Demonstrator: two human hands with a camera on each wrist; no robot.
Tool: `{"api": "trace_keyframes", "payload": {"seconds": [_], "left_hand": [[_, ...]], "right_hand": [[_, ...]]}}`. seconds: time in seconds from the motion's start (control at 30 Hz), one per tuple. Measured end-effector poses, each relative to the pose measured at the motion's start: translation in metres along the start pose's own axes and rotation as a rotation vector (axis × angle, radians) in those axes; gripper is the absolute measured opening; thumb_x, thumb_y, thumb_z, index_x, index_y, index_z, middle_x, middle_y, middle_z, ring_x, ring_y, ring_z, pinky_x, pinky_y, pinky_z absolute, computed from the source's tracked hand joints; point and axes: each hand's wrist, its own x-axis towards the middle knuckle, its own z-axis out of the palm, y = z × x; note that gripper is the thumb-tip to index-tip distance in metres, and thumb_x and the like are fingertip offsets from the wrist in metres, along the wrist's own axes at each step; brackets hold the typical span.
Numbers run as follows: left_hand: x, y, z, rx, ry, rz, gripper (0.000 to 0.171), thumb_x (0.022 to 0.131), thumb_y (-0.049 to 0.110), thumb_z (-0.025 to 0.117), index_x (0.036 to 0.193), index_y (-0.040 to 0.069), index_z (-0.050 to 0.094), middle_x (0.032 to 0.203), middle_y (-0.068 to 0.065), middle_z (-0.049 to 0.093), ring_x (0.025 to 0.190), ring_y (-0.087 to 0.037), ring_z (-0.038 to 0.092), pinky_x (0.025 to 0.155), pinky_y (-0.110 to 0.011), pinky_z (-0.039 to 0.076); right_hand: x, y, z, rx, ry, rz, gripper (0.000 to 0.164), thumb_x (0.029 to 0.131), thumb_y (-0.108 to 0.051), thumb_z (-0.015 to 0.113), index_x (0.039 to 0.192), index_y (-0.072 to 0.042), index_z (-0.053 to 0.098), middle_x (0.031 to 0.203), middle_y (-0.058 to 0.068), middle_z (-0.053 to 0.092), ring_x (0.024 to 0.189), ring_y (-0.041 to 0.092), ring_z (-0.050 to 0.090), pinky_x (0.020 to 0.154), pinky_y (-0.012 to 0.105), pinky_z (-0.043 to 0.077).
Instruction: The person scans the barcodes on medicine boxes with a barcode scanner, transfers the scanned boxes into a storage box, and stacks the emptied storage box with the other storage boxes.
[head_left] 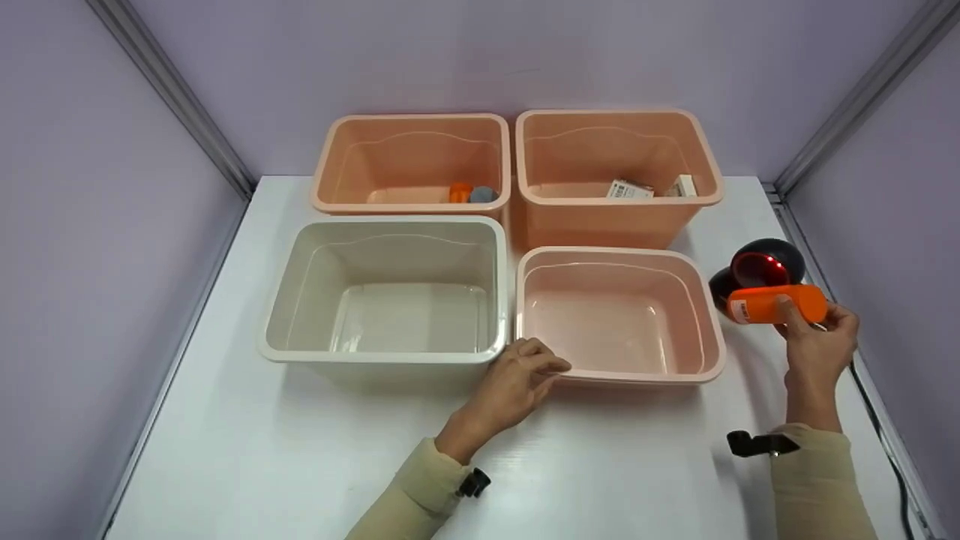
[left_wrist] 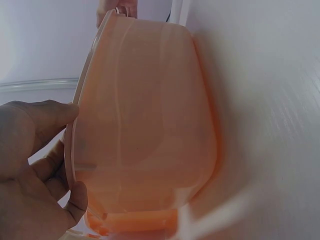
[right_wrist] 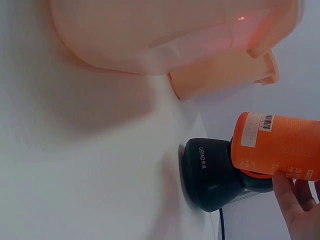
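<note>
An orange bottle with a printed label is pinched by my right hand between thumb and fingers. It lies sideways in front of a black desktop scanner whose window glows red. The right wrist view shows the bottle with a barcode on its label, beside the black scanner base. My left hand grips the near left rim of the pink basin. In the left wrist view, the left thumb and fingers sit on either side of the basin's rim.
A cream bin stands to the left. Two peach bins stand behind: the left one holds an orange and a grey item, the right one holds small white boxes. A black cable runs along the table's right edge.
</note>
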Motion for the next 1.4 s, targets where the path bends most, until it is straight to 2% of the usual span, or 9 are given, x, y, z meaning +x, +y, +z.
{"api": "trace_keyframes", "payload": {"seconds": [0.4, 0.6, 0.83, 1.13, 1.4], "left_hand": [[0.0, -0.001, 0.001, 0.013, 0.01, 0.003, 0.017, 0.094, 0.016, 0.069, 0.11, 0.02, 0.075, 0.1, 0.003, 0.065, 0.104, -0.015, 0.058, 0.097, -0.029, 0.046], [0.0, -0.001, 0.002, 0.014, 0.017, 0.012, 0.017, 0.094, 0.016, 0.069, 0.11, 0.019, 0.075, 0.099, 0.003, 0.065, 0.102, -0.016, 0.058, 0.095, -0.029, 0.047], [0.0, -0.001, 0.002, 0.016, 0.022, 0.014, 0.016, 0.095, 0.017, 0.069, 0.109, 0.019, 0.075, 0.099, 0.003, 0.065, 0.103, -0.016, 0.059, 0.096, -0.029, 0.048], [0.0, -0.001, 0.003, 0.026, 0.028, 0.017, 0.016, 0.094, 0.016, 0.07, 0.109, 0.019, 0.075, 0.099, 0.003, 0.065, 0.103, -0.016, 0.059, 0.096, -0.029, 0.047], [0.0, 0.001, 0.001, -0.012, -0.005, -0.005, 0.018, 0.094, 0.013, 0.069, 0.111, 0.018, 0.075, 0.101, 0.001, 0.064, 0.107, -0.017, 0.058, 0.099, -0.031, 0.046]], "right_hand": [[-0.002, 0.006, -0.001, 0.069, 0.0, -0.034, 0.053, 0.078, -0.013, 0.085, 0.113, -0.02, 0.045, 0.112, -0.007, 0.044, 0.099, 0.008, 0.056, 0.068, 0.013, 0.056], [-0.002, 0.009, 0.001, 0.031, 0.001, -0.029, 0.055, 0.08, -0.016, 0.084, 0.119, -0.021, 0.044, 0.113, -0.009, 0.044, 0.101, 0.007, 0.054, 0.069, 0.013, 0.055], [-0.003, 0.012, 0.001, -0.006, 0.004, -0.033, 0.053, 0.081, -0.017, 0.084, 0.116, -0.022, 0.044, 0.109, -0.008, 0.043, 0.098, 0.006, 0.054, 0.066, 0.012, 0.055], [-0.008, 0.003, 0.005, 0.011, -0.014, -0.054, 0.054, 0.08, -0.014, 0.084, 0.118, -0.02, 0.046, 0.111, -0.007, 0.046, 0.095, 0.007, 0.056, 0.065, 0.012, 0.056], [-0.012, -0.007, 0.011, -0.022, -0.038, -0.091, 0.054, 0.079, -0.013, 0.084, 0.12, -0.02, 0.048, 0.109, -0.007, 0.05, 0.094, 0.006, 0.057, 0.065, 0.01, 0.054]]}}
